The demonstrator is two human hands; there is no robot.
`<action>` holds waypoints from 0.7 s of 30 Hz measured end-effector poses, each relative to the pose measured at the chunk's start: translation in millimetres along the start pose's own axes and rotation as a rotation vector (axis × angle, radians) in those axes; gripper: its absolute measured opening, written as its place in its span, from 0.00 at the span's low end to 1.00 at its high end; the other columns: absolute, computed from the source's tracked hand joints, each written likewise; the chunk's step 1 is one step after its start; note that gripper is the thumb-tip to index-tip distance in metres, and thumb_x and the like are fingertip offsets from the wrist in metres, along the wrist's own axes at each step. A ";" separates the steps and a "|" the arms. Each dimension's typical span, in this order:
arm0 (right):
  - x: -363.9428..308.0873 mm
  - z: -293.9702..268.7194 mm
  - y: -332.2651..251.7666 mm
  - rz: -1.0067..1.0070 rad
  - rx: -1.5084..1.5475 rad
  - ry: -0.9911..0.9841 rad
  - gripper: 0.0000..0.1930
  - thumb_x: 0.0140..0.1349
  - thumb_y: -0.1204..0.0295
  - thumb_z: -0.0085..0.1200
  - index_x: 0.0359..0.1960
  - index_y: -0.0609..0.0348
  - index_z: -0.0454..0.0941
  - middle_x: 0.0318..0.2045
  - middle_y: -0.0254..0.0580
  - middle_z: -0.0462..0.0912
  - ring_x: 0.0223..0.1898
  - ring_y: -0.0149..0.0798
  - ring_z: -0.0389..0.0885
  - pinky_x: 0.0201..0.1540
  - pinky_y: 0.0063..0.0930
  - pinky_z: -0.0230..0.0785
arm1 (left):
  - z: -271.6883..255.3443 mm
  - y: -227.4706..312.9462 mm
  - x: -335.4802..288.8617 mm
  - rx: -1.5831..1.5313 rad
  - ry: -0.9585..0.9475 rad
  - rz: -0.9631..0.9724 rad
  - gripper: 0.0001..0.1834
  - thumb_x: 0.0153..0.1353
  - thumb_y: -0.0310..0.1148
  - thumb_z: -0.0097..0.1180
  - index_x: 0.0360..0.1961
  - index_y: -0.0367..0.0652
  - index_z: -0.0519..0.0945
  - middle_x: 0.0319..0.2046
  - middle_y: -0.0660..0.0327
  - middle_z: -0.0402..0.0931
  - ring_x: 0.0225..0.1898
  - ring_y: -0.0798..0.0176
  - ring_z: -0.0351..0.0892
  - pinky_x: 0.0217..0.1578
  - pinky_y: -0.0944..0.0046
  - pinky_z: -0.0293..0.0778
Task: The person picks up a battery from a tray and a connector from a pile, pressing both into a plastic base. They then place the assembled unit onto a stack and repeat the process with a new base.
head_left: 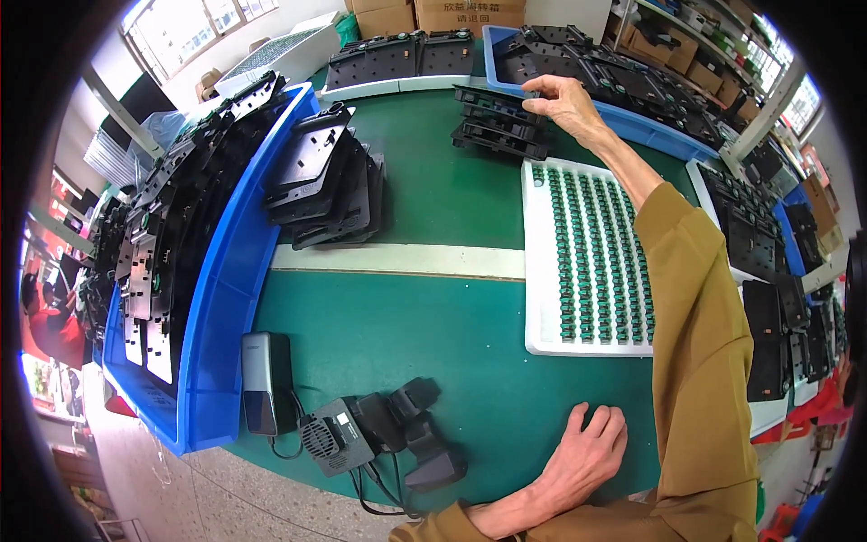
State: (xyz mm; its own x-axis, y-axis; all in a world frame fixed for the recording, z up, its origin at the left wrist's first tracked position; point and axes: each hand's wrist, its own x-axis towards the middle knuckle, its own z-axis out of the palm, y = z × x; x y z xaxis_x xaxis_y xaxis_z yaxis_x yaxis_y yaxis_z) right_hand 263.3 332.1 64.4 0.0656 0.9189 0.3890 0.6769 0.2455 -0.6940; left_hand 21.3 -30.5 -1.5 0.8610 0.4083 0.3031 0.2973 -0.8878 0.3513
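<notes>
My right hand reaches to the far middle of the green table. Its thumb and fingers close at the right end of the top piece in a small stack of black plastic panels. My left hand rests on the table near the front edge, fingers loosely bent and a little apart, with nothing in them. Between the two hands lies a white foam tray holding rows of small green-and-black parts. My right forearm covers the tray's right side.
A blue bin full of black panels stands left, beside stacked panels. A second blue bin is at the far right. Near the front left edge are a grey-black box and a cabled device. A white strip crosses the table.
</notes>
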 end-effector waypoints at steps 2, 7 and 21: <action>-5.2 -4.5 -7.9 -0.032 0.046 0.041 0.20 0.54 0.68 0.68 0.48 0.61 0.83 0.38 0.41 0.85 0.40 0.34 0.82 0.47 0.30 0.73 | -0.3 -0.3 0.0 -0.008 0.001 0.004 0.21 0.52 0.31 0.57 0.48 0.33 0.77 0.49 0.52 0.68 0.53 0.55 0.69 0.57 0.48 0.65; -45.0 -49.0 -47.7 -0.110 0.200 0.083 0.18 0.56 0.71 0.67 0.49 0.61 0.82 0.39 0.36 0.85 0.41 0.28 0.80 0.49 0.23 0.70 | -7.6 1.1 2.9 -0.070 0.008 0.023 0.23 0.50 0.29 0.57 0.49 0.32 0.76 0.49 0.51 0.69 0.52 0.54 0.69 0.56 0.49 0.65; -367.4 -117.6 -153.0 -0.068 0.077 -0.209 0.24 0.38 0.85 0.68 0.42 0.62 0.82 0.46 0.43 0.84 0.53 0.45 0.80 0.56 0.35 0.73 | -64.4 -40.8 -5.5 -0.214 1.292 -0.227 0.13 0.61 0.12 0.49 0.46 0.29 0.77 0.41 0.55 0.73 0.40 0.62 0.73 0.42 0.64 0.72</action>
State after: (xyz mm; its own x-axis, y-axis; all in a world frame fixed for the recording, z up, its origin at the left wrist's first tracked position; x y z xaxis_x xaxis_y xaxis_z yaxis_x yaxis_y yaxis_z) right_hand 221.8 -79.4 98.9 -0.1371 0.9415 0.3078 0.6163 0.3244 -0.7176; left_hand -22.1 17.2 39.6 -0.2422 0.5549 0.7959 0.2087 -0.7713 0.6012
